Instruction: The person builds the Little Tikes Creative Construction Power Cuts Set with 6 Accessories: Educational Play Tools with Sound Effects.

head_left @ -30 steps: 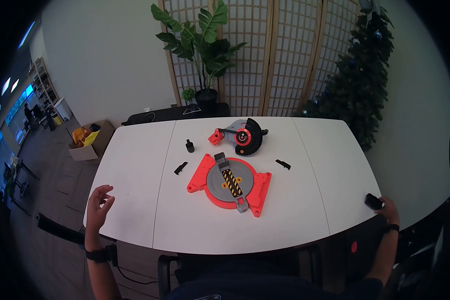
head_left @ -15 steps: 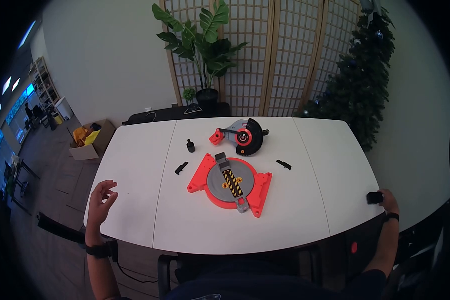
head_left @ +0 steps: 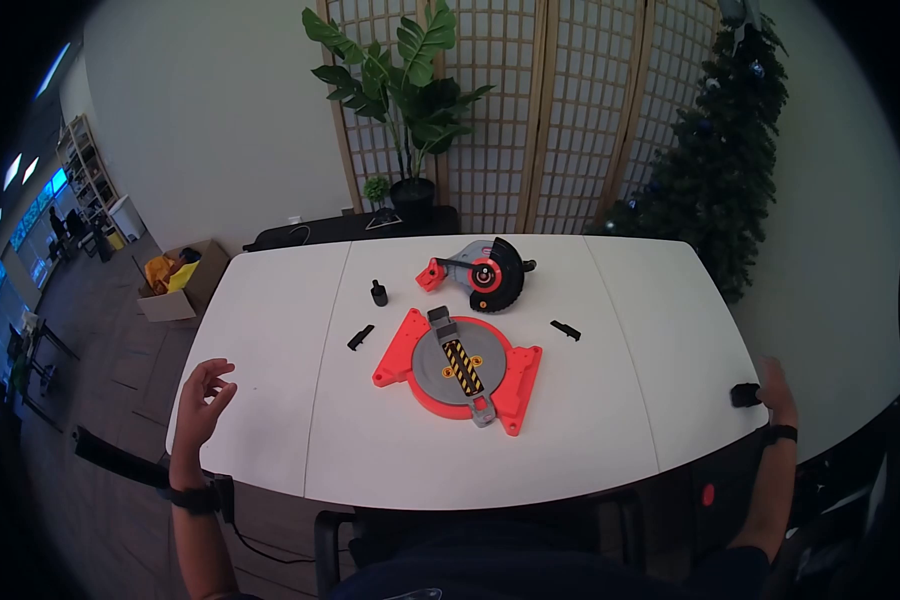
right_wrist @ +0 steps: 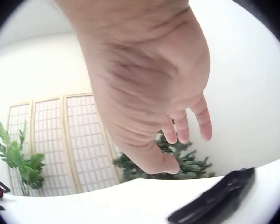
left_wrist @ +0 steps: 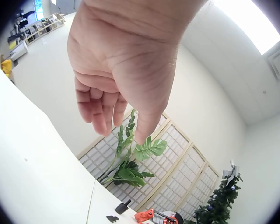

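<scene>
My left hand [head_left: 204, 402] is held over the table's left edge, fingers loosely bent with nothing between them. At the right edge my right hand [head_left: 780, 396] has its fingers extended, right beside a small black block-like object [head_left: 744, 395]. In the right wrist view this glossy black object [right_wrist: 214, 198] lies on the table below the thumb, apart from the fingers. A red and grey toy saw base [head_left: 430, 370] with a striped strip sits mid-table. Behind it lies the toy saw's head [head_left: 482, 274] with its black guard.
Two small flat black pieces lie on the white table [head_left: 610, 420], one left [head_left: 361, 337] and one right [head_left: 566, 330] of the base. A black bottle-shaped piece [head_left: 379, 293] stands farther back. A chair [head_left: 332, 560] is at the front edge.
My right hand held the black object, turned it and set it at the table's right edge; its fingers have now come off it. My left hand shifted only slightly.
</scene>
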The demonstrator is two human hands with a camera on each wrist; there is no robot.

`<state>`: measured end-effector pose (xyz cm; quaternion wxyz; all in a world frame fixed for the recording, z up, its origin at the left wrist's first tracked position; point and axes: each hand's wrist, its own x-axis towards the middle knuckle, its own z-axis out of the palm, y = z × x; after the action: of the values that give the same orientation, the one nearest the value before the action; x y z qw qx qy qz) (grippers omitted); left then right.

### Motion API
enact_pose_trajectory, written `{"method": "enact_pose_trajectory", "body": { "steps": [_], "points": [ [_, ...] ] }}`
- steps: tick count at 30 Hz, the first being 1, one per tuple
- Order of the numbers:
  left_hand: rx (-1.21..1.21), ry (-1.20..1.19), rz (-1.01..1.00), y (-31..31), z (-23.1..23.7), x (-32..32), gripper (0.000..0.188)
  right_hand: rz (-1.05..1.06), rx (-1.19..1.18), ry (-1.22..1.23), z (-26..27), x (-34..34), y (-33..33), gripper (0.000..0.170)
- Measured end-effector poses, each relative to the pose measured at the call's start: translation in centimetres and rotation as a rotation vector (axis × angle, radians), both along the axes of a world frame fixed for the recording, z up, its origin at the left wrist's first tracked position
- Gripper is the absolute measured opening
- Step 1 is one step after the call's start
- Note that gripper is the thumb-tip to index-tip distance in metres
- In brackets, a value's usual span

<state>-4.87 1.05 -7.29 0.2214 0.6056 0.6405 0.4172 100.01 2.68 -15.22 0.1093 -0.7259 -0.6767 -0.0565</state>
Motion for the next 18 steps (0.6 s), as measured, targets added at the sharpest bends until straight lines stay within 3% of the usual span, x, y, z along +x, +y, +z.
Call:
{"method": "enact_pose_trajectory", "body": {
  "steps": [4, 6, 13, 18],
  "points": [
    [0.007, 0.031, -0.062, 1.3, 0.7, 1.0, 0.042, 0.095, 0.162, 0.019, 5.6, -10.4, 2.5, 0.065],
    [-0.015, 0.071, -0.091, 2.1, 1.5, 2.1, 0.041, 0.084, 0.050, 0.313, 9.0, -16.8, 3.3, 0.056],
    [-0.114, 0.170, -0.199, 5.8, 2.8, 6.3, 0.041, 0.329, -0.009, 0.337, 11.7, -29.0, 6.6, 0.042],
    [-0.129, 0.324, -0.298, 9.0, 2.6, 9.8, 0.043, 0.557, -0.182, 0.382, 11.4, -35.8, 8.9, 0.039]
  ]
}}
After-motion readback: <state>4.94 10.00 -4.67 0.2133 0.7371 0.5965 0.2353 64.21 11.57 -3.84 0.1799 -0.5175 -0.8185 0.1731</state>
